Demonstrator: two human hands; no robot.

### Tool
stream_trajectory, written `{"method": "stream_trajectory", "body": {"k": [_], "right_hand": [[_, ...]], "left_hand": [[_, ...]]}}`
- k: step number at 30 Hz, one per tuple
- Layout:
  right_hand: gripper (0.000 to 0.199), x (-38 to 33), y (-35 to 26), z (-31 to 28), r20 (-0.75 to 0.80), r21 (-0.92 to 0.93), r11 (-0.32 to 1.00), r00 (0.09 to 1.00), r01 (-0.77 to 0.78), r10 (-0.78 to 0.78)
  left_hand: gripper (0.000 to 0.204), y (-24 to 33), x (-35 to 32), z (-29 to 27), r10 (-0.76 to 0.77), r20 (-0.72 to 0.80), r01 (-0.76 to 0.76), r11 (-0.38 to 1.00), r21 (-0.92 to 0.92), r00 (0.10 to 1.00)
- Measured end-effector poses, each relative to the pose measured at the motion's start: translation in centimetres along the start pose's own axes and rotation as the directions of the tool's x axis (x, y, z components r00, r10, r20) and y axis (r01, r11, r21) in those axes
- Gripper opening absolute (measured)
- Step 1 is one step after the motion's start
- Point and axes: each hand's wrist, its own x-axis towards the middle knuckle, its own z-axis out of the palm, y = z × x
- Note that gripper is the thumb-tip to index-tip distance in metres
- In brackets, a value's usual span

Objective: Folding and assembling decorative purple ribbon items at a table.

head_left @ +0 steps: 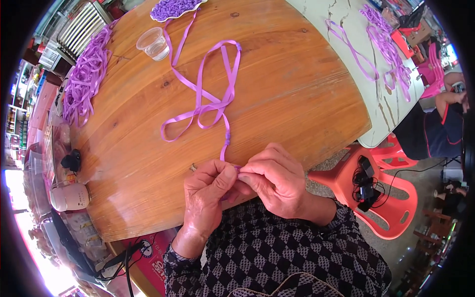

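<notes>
At the lower centre of the frame, the left hand (pixel 210 185) is angled upward from its wrist, thumb and forefinger pressed together on a long, flat purple ribbon (pixel 217 105); the right hand (pixel 277 180) is brought in from the right, its knuckles raised, its thumb and forefinger pinched on the ribbon just beside the left fingertips; whether it is touched by the other fingers cannot be told. Above the hands, the ribbon is spread in crossed loops across the smooth brown wooden table (pixel 297 84).
</notes>
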Motion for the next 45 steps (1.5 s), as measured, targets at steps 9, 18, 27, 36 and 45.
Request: {"method": "stream_trajectory", "body": {"k": [9, 18, 27, 36, 45], "right_hand": [[0.011, 1.3, 0.8, -1.5, 0.094, 0.028, 0.997, 0.993, -0.07, 0.067], [0.004, 1.3, 0.4, -1.7, 0.354, 0.639, 0.526, 0.822, -0.561, 0.446], [0.006, 1.2, 1.4, -2.8, 0.361, 0.433, 0.699, 0.82, -0.569, 0.444], [0.009, 0.9, 2.1, -2.7, 0.324, 0.329, 0.826, 0.876, -0.458, 0.358], [0.011, 0.9, 1.5, -2.0, 0.303, 0.356, 0.802, 0.871, -0.479, 0.386]], "left_hand": [[0.02, 0.2, -0.1, 0.3, 0.018, 0.051, -0.016, 0.999, -0.043, 0.999], [0.017, 0.6, 0.0, 0.3, 0.072, 0.051, -0.073, 0.997, 0.01, 0.996], [0.028, 3.1, -0.3, -1.5, 0.548, -0.082, -0.495, 0.802, 0.333, 0.833], [0.022, 2.5, -0.7, -4.1, 0.682, -0.109, -0.537, 0.654, 0.533, 0.723], [0.043, 3.3, -0.2, -1.0, 0.66, 0.374, -0.305, -0.223, 0.926, 0.652]]}}
